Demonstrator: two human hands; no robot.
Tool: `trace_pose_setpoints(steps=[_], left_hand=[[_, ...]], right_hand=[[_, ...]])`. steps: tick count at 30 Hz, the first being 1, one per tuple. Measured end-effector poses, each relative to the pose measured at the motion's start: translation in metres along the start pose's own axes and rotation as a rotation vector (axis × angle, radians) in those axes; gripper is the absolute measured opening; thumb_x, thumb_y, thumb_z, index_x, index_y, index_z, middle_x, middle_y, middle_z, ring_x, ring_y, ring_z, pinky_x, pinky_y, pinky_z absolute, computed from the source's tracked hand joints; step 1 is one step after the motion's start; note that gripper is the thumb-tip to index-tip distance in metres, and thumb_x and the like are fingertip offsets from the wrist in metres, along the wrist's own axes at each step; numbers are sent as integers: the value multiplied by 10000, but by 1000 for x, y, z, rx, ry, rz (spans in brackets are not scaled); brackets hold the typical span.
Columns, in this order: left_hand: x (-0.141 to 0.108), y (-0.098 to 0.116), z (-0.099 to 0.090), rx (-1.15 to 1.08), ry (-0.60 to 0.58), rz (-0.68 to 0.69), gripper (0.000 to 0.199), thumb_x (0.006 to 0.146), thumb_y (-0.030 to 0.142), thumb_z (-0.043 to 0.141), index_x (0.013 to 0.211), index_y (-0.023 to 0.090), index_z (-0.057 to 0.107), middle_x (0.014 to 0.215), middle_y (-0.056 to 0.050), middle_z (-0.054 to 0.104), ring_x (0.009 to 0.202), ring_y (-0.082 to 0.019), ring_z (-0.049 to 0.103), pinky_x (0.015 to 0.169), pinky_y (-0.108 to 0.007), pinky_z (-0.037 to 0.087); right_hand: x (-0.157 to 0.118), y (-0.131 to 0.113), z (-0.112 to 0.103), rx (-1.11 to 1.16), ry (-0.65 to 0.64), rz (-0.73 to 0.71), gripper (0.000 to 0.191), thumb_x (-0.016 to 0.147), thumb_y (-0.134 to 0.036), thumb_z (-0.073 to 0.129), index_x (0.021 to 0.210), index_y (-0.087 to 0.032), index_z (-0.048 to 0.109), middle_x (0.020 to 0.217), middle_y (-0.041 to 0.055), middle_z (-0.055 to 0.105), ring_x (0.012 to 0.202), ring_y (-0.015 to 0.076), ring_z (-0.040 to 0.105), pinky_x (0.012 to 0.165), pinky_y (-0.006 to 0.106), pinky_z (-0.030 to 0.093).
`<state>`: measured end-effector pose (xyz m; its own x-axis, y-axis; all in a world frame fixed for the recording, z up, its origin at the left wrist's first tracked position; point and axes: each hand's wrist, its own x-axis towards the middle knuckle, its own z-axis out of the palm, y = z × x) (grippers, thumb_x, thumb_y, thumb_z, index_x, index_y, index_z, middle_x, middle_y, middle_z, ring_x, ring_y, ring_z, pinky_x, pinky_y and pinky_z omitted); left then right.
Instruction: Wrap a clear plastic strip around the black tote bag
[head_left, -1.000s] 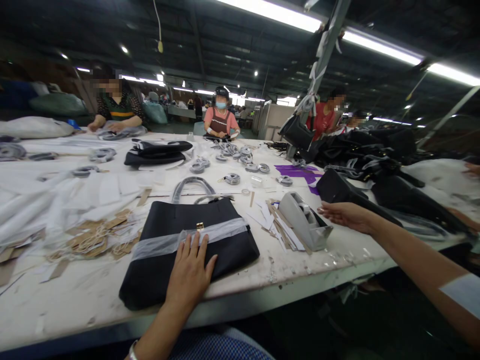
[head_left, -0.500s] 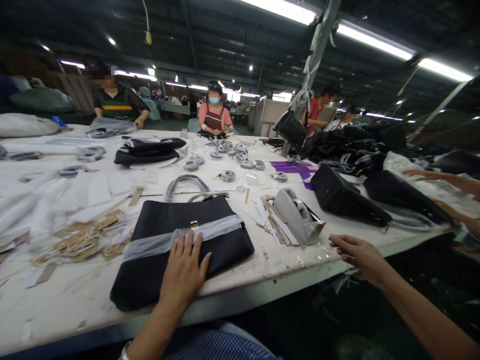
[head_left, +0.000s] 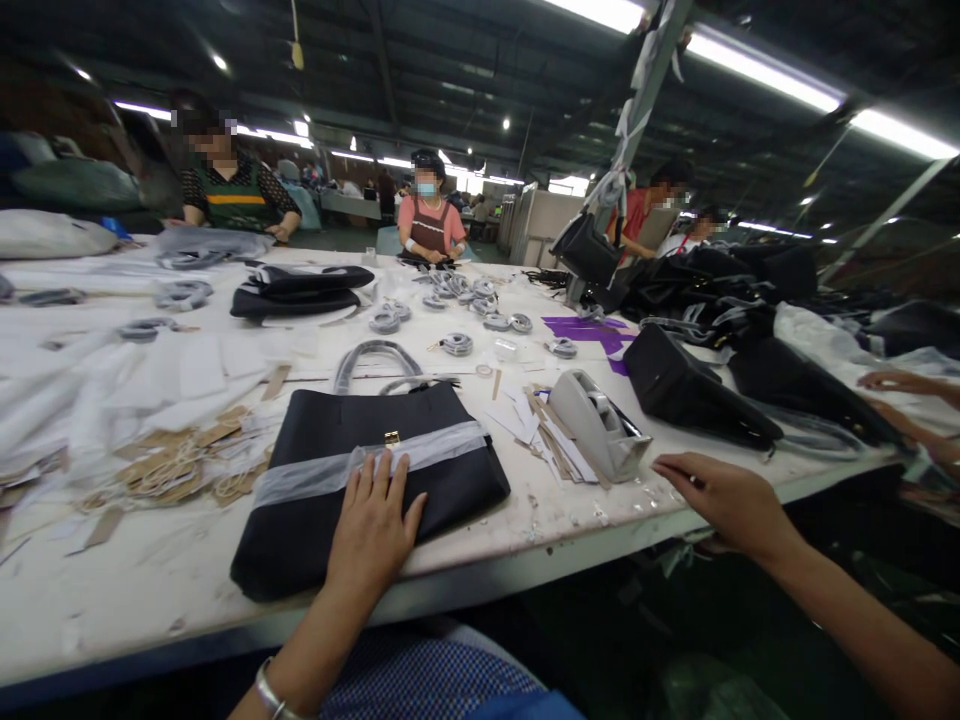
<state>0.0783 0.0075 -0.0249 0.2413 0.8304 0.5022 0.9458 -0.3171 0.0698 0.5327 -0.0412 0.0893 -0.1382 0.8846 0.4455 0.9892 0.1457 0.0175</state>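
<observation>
A black handbag (head_left: 300,520) lies flat on the table, with a whitish translucent wrap strip (head_left: 307,480) across its front and a small gold clasp (head_left: 392,438). Its wrapped handle (head_left: 375,350) extends beyond the top edge. My left hand (head_left: 375,520) rests open on the bag and strip, fingers spread. Just right of the grey tape dispenser (head_left: 589,420), my right hand (head_left: 724,505) is closed, its fingertips pinched together close to the cutting end. Whatever is between those fingertips, if anything, is too small to make out.
Paper tags with strings (head_left: 180,455) lie left of the bag; cards (head_left: 562,440) sit against the dispenser. Coiled wrapped straps (head_left: 457,345) and purple sheets (head_left: 585,330) are farther back. More black bags (head_left: 690,390) stand right, near another person's hands (head_left: 911,385). Other people work across the table.
My right hand has come slightly nearer the dispenser's cutting end and its fingers have drawn together. My left hand stays flat on the bag. The view has shifted slightly.
</observation>
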Motion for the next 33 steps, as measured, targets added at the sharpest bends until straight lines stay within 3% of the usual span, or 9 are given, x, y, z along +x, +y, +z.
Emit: trace_pose_setpoints(steps=[4, 8, 13, 17, 21, 25, 29, 33], left_hand=[[0, 4, -7, 8, -22, -37, 571, 944, 428, 466, 1392, 74, 482, 1458, -199, 436, 1363, -396, 370, 1109, -563, 329], [-1, 8, -13, -10, -67, -89, 572, 954, 437, 451, 1416, 100, 448, 1493, -178, 395, 1402, -368, 318, 1135, -543, 308], [-1, 9, -11, -56, -90, -131, 617, 954, 480, 436, 1447, 111, 391, 1518, -182, 349, 1427, -370, 260, 1144, -554, 283], [-2, 11, -14, -101, -77, -161, 622, 956, 483, 421, 1440, 92, 391, 1514, -195, 346, 1430, -368, 255, 1159, -543, 264], [-1, 11, -18, -111, -103, -174, 652, 955, 525, 399, 1437, 86, 391, 1500, -209, 356, 1429, -381, 247, 1163, -543, 247], [0, 10, -19, -104, -118, -167, 663, 964, 532, 362, 1450, 80, 369, 1506, -213, 346, 1437, -367, 234, 1172, -546, 215], [1, 11, -20, -105, -117, -179, 666, 955, 523, 391, 1453, 81, 367, 1494, -210, 364, 1423, -376, 257, 1160, -546, 238], [-1, 12, -19, -115, -98, -188, 642, 945, 522, 421, 1428, 100, 411, 1464, -188, 411, 1410, -365, 282, 1168, -543, 229]], right_hand=[[40, -57, -8, 179, -24, -277, 253, 937, -378, 524, 989, -250, 735, 1009, 43, 744, 856, 223, 707, 742, 298, 529], [89, -140, -2, 558, -136, -422, 186, 906, -366, 605, 944, -245, 740, 916, 35, 748, 797, 191, 696, 717, 259, 531], [136, -249, 16, 1094, -456, -414, 261, 840, -438, 672, 901, -194, 741, 767, 50, 722, 627, 163, 652, 588, 251, 531], [163, -310, 50, 1385, -742, -369, 370, 787, -497, 711, 914, -150, 715, 754, 48, 700, 618, 140, 623, 589, 246, 520], [182, -343, 90, 1302, -919, -335, 375, 777, -503, 709, 861, -137, 697, 745, 42, 693, 620, 120, 597, 592, 223, 484], [189, -356, 117, 1089, -951, -301, 392, 748, -532, 699, 740, -142, 671, 611, 21, 647, 521, 115, 553, 512, 219, 440], [192, -366, 122, 854, -906, -364, 359, 763, -504, 675, 658, -161, 655, 563, 16, 639, 483, 124, 552, 473, 224, 407], [197, -379, 117, 526, -746, -543, 293, 790, -429, 650, 638, -180, 680, 569, 22, 662, 553, 150, 608, 499, 237, 381]])
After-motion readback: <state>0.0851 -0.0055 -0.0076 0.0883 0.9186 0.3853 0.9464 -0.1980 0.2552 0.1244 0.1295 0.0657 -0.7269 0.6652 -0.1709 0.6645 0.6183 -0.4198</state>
